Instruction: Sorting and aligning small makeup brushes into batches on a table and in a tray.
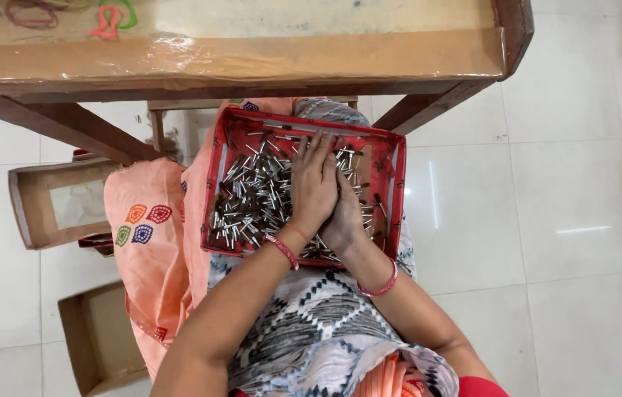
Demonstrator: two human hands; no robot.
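Here, a red tray (392, 176) on the person's lap holds a heap of small silvery metal pins (252, 198). The left hand (313, 184) lies flat on them, fingers together, overlapping the right hand (345, 220). Whether the right hand grips any pins cannot be told; the desk (252, 62) is cut off above.

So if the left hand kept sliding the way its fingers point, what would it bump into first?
The left hand lies flat on the small metal pins, fingers pointing toward the far wall of the red tray. It would probably push through a few more pins, then meet that wall; depth is hard to judge.
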